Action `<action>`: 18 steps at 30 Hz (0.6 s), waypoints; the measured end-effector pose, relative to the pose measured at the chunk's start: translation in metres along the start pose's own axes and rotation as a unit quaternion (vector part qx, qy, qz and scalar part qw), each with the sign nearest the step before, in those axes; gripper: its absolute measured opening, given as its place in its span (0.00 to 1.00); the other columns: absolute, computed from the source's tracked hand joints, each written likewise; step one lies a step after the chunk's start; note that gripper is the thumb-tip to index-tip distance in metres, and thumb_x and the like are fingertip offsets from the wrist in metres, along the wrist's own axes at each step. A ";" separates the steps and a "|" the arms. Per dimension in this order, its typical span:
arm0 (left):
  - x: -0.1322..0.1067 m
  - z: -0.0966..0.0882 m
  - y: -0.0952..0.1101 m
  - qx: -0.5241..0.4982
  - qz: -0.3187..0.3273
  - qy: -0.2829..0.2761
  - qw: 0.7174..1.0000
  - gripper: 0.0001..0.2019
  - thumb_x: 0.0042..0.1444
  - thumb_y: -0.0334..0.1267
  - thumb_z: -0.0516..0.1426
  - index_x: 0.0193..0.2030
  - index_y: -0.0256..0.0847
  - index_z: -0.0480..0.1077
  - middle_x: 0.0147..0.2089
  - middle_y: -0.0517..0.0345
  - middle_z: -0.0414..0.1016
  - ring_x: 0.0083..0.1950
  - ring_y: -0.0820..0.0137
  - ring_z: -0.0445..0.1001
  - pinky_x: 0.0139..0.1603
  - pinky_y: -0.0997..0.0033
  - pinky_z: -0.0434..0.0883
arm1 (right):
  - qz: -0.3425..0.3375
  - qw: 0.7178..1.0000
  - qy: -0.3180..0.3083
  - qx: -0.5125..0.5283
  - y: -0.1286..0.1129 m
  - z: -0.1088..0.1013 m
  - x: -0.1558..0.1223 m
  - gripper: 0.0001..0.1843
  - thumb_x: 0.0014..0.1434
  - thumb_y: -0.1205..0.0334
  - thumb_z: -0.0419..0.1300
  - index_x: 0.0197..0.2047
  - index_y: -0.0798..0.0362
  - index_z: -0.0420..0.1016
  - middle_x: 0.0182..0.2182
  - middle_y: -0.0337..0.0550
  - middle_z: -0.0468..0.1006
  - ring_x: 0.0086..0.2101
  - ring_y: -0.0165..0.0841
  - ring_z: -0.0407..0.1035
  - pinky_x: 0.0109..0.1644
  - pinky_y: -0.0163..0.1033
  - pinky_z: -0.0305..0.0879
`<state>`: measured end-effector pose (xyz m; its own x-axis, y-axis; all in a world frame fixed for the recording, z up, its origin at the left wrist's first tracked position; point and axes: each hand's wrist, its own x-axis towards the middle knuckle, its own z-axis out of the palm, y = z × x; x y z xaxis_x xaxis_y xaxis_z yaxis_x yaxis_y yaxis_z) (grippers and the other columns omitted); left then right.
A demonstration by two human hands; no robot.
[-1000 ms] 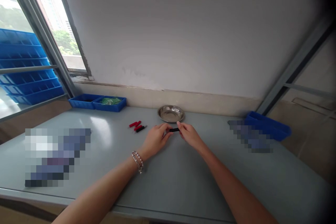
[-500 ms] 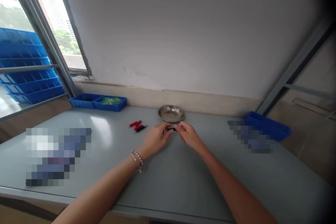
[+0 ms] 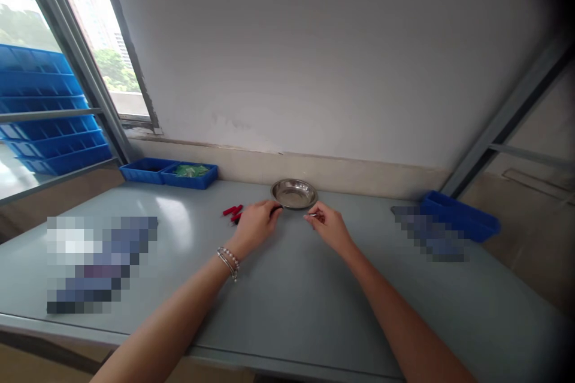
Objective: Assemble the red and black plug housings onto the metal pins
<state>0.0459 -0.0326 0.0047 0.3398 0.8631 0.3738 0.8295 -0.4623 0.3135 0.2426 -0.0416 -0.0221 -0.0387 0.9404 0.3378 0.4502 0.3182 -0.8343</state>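
Observation:
My left hand (image 3: 258, 220) is closed in a pinch on a slim black cylindrical piece (image 3: 277, 208), just in front of the steel bowl (image 3: 294, 206). To the right, my right hand (image 3: 330, 224) is also closed, its fingertips on a small shiny metal piece (image 3: 313, 214). Small brownish bits seem to lie in that palm, too tiny to name. The two hands are apart. Beside my left hand lie several slim red pieces (image 3: 229, 211) on the table; a black one (image 3: 236, 221) is partly hidden by the hand.
Two blue bins (image 3: 191, 184) stand at the back left, the right one holding green packaging. Another blue bin (image 3: 460, 218) is at the right edge beside a blurred patch (image 3: 429, 234). A second blurred patch (image 3: 101, 269) lies left on the grey table (image 3: 287, 311). Blue trays (image 3: 45, 108) are stacked far left.
My hands have separated: the left moved left and slightly up with the black piece, the right shifted a little right. A small metal piece now shows in my right fingertips.

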 end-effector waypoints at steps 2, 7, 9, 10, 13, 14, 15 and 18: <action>0.007 -0.007 -0.017 0.050 -0.065 0.017 0.996 0.14 0.59 0.41 0.47 0.40 0.40 0.71 0.41 0.50 0.76 0.41 0.63 0.72 0.39 0.68 0.63 | -0.012 0.998 0.032 -0.051 0.005 -0.003 0.002 0.05 0.48 0.60 0.57 0.25 0.51 0.65 0.17 0.34 0.67 0.21 0.28 0.61 0.29 0.34 0.60; 0.016 -0.018 -0.063 0.134 -0.204 0.030 0.969 0.15 0.59 0.40 0.46 0.45 0.42 0.70 0.41 0.49 0.75 0.43 0.60 0.72 0.39 0.66 0.64 | 0.066 0.996 0.058 -0.013 0.010 -0.008 0.005 0.05 0.45 0.59 0.58 0.26 0.51 0.71 0.17 0.36 0.70 0.19 0.29 0.64 0.25 0.36 0.62; 0.016 -0.019 -0.076 0.143 -0.231 0.027 0.962 0.14 0.58 0.39 0.46 0.45 0.42 0.70 0.43 0.49 0.75 0.45 0.59 0.71 0.40 0.65 0.64 | 0.100 0.993 0.058 0.014 0.010 -0.009 0.004 0.08 0.44 0.57 0.59 0.26 0.52 0.73 0.16 0.37 0.70 0.17 0.29 0.64 0.22 0.35 0.61; 0.015 -0.018 -0.081 0.142 -0.242 0.023 0.960 0.14 0.57 0.38 0.46 0.45 0.41 0.70 0.44 0.48 0.74 0.47 0.59 0.70 0.40 0.65 0.64 | 0.105 0.992 0.060 0.020 0.010 -0.009 0.004 0.09 0.44 0.56 0.59 0.26 0.53 0.73 0.16 0.37 0.70 0.16 0.29 0.63 0.21 0.35 0.61; 0.014 -0.015 -0.091 0.128 -0.268 -0.005 0.955 0.15 0.57 0.37 0.46 0.45 0.40 0.70 0.48 0.47 0.72 0.49 0.60 0.68 0.41 0.66 0.64 | 0.100 0.992 0.071 0.020 0.011 -0.010 0.005 0.08 0.43 0.58 0.60 0.27 0.53 0.74 0.16 0.36 0.70 0.17 0.29 0.64 0.23 0.36 0.62; 0.013 -0.013 -0.093 0.122 -0.274 -0.014 0.954 0.15 0.56 0.38 0.46 0.45 0.40 0.70 0.48 0.46 0.71 0.49 0.60 0.68 0.41 0.66 0.64 | 0.102 0.992 0.073 0.020 0.011 -0.010 0.005 0.08 0.43 0.59 0.59 0.27 0.53 0.74 0.17 0.37 0.70 0.18 0.29 0.64 0.23 0.36 0.62; 0.013 -0.012 -0.095 0.118 -0.277 -0.021 0.953 0.15 0.56 0.38 0.46 0.44 0.40 0.70 0.48 0.46 0.71 0.50 0.60 0.68 0.41 0.67 0.64 | 0.106 0.991 0.073 0.022 0.012 -0.011 0.006 0.08 0.43 0.60 0.59 0.28 0.53 0.74 0.18 0.37 0.71 0.18 0.29 0.65 0.24 0.36 0.63; 0.013 -0.008 -0.099 0.111 -0.281 -0.037 0.953 0.14 0.55 0.39 0.47 0.42 0.40 0.71 0.47 0.45 0.72 0.48 0.59 0.69 0.40 0.67 0.65 | 0.123 0.990 0.068 0.015 0.014 -0.011 0.006 0.09 0.47 0.60 0.57 0.31 0.54 0.75 0.21 0.40 0.73 0.20 0.30 0.68 0.28 0.37 0.65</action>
<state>-0.0356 0.0226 -0.0150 -0.1616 0.9774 0.1363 0.9601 0.1238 0.2506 0.2590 -0.0324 -0.0271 0.1904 0.9657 0.1766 0.4034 0.0871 -0.9109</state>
